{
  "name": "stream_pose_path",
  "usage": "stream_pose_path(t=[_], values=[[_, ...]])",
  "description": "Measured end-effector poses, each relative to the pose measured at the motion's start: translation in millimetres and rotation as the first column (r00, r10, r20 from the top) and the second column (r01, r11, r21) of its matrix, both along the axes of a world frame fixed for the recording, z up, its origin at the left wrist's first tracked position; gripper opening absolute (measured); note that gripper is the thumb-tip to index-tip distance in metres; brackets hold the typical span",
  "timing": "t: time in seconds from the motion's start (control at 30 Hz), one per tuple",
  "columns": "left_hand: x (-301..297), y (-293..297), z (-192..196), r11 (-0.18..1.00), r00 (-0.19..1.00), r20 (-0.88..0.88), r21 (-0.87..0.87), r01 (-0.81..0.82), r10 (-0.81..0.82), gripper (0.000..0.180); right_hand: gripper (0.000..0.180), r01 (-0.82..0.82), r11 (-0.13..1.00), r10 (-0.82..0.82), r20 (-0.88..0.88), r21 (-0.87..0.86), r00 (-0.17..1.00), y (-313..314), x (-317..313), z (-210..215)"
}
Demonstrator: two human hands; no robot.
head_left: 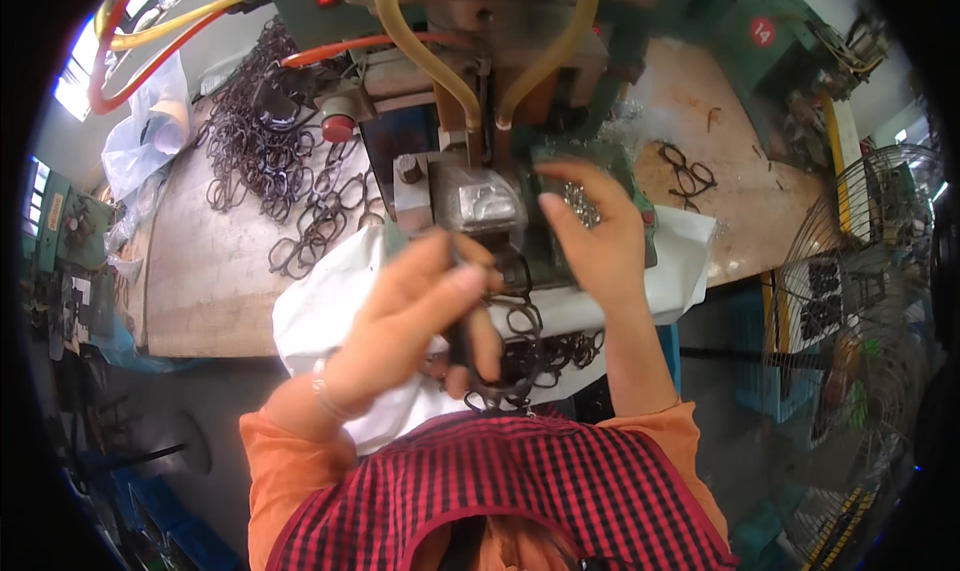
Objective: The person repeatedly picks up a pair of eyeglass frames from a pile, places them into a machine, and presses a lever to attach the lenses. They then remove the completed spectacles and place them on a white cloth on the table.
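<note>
My left hand (425,306), blurred by motion, is closed around a dark eyeglass frame (517,274) in front of the machine's metal fixture (482,201). My right hand (605,236) is over a green tray holding a pile of small shiny metal parts (580,205). Its thumb and forefinger are apart, and nothing shows between their tips; the other fingers are partly hidden. More dark eyeglass frames (570,351) lie in my lap below the hands, on white cloth (325,306).
A green machine with yellow hoses (430,46) rises straight ahead. Beside it are a red push button (338,128) and a large heap of dark frames (255,141) on the wooden table (200,291). Loose frames (688,176) lie at the right. A wire-caged fan (850,301) stands far right.
</note>
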State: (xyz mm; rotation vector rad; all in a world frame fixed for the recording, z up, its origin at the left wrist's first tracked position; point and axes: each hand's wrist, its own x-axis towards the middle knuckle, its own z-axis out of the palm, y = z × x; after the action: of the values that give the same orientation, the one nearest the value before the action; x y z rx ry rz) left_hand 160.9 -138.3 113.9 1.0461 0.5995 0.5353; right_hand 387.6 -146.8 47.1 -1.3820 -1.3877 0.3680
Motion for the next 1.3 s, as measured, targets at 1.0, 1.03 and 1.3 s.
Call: stream_pose_path(t=[1.0, 1.03, 1.3], values=[[-68, 200, -108, -0.044, 0.306, -0.032, 0.97, 0.239, 0.951, 0.006, 0.019, 0.347, 0.932, -0.336, 0.108, -0.102, 0.936, 16, 46, -66], [-63, 214, -124, 0.085, 0.188, -0.171, 0.915, 0.394, 0.967, 0.006, 0.019, 0.334, 0.935, -0.323, 0.105, -0.122, 0.941, 14, 46, -68], [-94, 223, -176, 0.267, -0.004, -0.339, 0.734, 0.624, 0.941, 0.013, 0.014, 0.565, 0.825, -0.554, 0.164, -0.024, 0.816, -79, 72, -87]])
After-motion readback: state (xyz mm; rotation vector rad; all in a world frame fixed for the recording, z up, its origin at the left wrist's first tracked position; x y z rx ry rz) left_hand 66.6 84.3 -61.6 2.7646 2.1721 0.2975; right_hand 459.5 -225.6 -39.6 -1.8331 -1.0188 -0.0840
